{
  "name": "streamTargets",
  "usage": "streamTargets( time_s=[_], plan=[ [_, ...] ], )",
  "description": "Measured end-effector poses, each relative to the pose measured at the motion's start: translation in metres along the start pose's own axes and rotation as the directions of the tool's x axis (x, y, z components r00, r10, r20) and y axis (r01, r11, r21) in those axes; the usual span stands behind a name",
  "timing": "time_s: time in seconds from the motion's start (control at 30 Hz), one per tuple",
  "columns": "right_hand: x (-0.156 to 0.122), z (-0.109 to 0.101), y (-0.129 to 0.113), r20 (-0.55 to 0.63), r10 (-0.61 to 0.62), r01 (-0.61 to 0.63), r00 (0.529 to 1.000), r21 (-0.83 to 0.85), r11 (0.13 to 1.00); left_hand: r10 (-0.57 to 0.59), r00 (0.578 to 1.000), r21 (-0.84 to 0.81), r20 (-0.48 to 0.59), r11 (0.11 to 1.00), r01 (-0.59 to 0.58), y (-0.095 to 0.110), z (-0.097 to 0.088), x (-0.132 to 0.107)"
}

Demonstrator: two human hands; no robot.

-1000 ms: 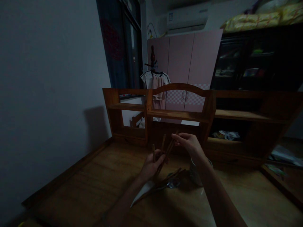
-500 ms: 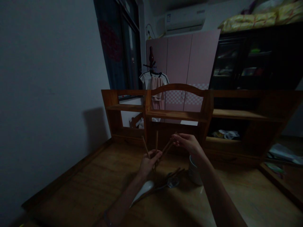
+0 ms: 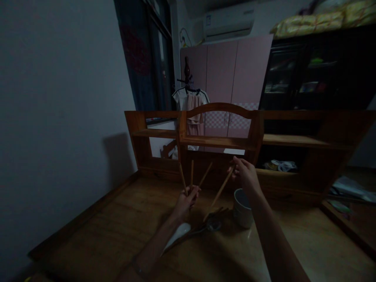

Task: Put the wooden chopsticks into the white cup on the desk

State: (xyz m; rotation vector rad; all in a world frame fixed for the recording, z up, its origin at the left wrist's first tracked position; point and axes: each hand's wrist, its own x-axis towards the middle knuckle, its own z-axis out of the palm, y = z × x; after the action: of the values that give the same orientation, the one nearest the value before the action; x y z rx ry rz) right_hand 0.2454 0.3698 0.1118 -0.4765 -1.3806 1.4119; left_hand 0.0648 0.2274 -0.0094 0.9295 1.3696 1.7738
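Three wooden chopsticks (image 3: 192, 172) fan upward out of my left hand (image 3: 185, 201), which is closed around their lower parts. My right hand (image 3: 243, 172) pinches another chopstick (image 3: 222, 188) near its upper end; that stick slants down to the left, apart from the others. Below my right forearm stands a grey cup (image 3: 243, 209), partly hidden by the arm. On the table under my hands lie a white spoon (image 3: 178, 235), a metal spoon (image 3: 214, 226) with a long handle and a few dark wooden sticks (image 3: 221, 211). The dim light blurs their details.
The wooden tabletop (image 3: 117, 231) backs onto a low wooden shelf unit (image 3: 219, 143). A white wall (image 3: 64, 117) bounds the left side. Plastic bags (image 3: 286, 166) sit in the right shelf compartment, and more plastic items (image 3: 352, 192) lie beyond the table's right edge.
My right hand has moved right and slightly up, drawing one chopstick away from the bunch in my left hand. The left hand stays almost in place. More of the cup shows.
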Motion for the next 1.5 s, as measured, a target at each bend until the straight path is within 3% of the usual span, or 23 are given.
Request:
streamTargets(
  time_s=[0.23, 0.53, 0.93, 1.1, 1.5],
  plan=[
    [0.004, -0.010, -0.001, 0.036, 0.053, -0.057, 0.998, 0.127, 0.990, 0.051, 0.999, -0.047, -0.009, 0.998, -0.051, 0.000, -0.007, 0.004],
    [0.006, -0.013, -0.001, 0.078, 0.085, -0.098, 0.993, 0.177, 0.979, 0.042, 0.997, -0.277, 0.063, 0.961, -0.023, 0.029, -0.007, -0.011],
    [0.010, -0.013, 0.006, 0.142, 0.142, -0.169, 0.980, 0.207, 0.964, 0.029, 0.997, -0.618, 0.065, 0.786, 0.017, 0.035, -0.009, -0.010],
    [0.010, -0.013, 0.007, 0.158, 0.154, -0.185, 0.975, 0.203, 0.962, 0.051, 0.995, -0.647, 0.084, 0.762, 0.016, 0.032, -0.011, -0.007],
    [0.004, -0.007, -0.002, 0.193, 0.198, -0.232, 0.961, 0.171, 0.958, 0.067, 0.987, -0.582, 0.144, 0.812, 0.030, 0.034, -0.006, -0.012]
  ],
)
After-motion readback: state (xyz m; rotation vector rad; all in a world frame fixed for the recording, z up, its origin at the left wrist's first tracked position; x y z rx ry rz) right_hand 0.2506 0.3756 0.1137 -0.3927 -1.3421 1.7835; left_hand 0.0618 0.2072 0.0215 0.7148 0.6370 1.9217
